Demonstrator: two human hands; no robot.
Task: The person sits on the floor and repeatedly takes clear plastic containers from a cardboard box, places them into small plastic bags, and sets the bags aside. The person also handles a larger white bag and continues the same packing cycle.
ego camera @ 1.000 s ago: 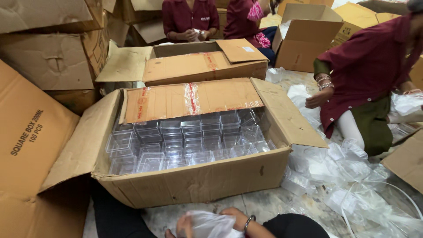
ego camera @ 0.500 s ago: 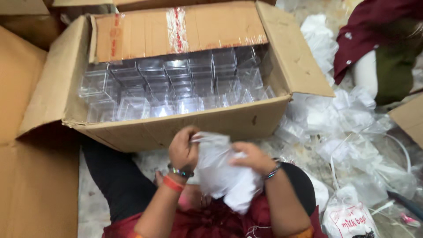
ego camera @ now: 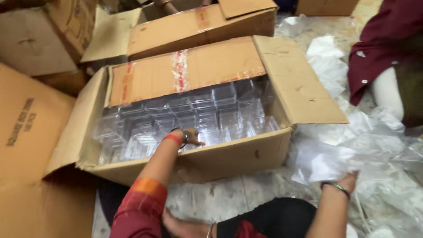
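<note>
Clear plastic boxes (ego camera: 189, 119) sit packed in rows inside the open carton (ego camera: 229, 154), left hand (ego camera: 190, 136) resting open-fingered on them, right hand (ego camera: 348, 181) gripping a plastic bag (ego camera: 326, 161) on the floor.

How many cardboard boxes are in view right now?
5, perhaps more out of frame: the open box of clear containers by the left hand, one behind it, one top left, one far left, one top right.
</note>
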